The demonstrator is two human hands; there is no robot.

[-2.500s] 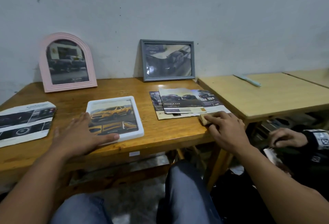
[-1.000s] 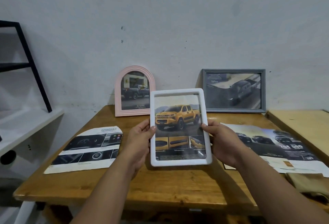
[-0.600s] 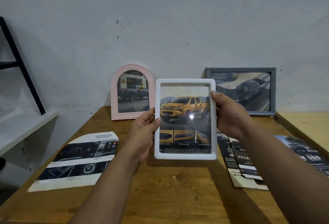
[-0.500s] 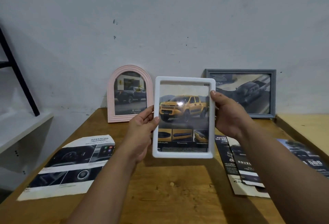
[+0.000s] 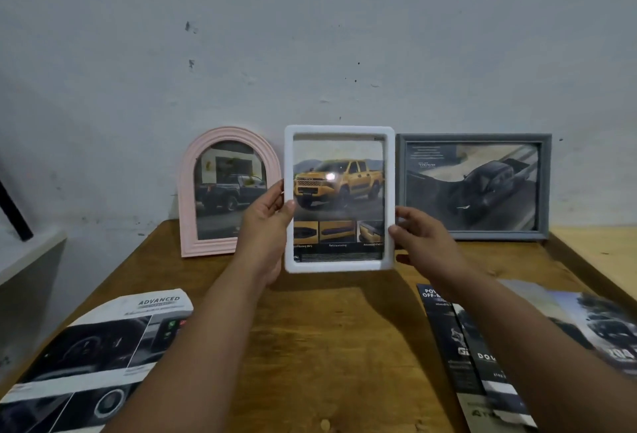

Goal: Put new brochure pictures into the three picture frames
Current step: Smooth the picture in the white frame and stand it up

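Note:
A white rectangular frame [image 5: 339, 131] with a yellow pickup picture stands upright between the other two frames, near the wall. My left hand [image 5: 265, 226] grips its left edge, thumb on the front. My right hand [image 5: 422, 243] grips its lower right edge. A pink arched frame [image 5: 188, 191] with a dark truck picture leans on the wall to the left. A grey landscape frame [image 5: 474, 236] with a dark pickup picture leans on the wall to the right. I cannot tell whether the white frame's bottom touches the wooden table [image 5: 327, 346].
A cut brochure sheet [image 5: 100, 346] headed ADVANCED lies at the front left of the table. More brochure sheets [image 5: 482, 363] lie at the front right. A lighter wooden table [image 5: 603, 253] adjoins on the right. A white shelf edge [image 5: 31, 257] is at far left.
Both hands lifted the white frame from lying flat on the table and carried it away from me to the wall, between the pink and grey frames. My right hand slid lower on its edge.

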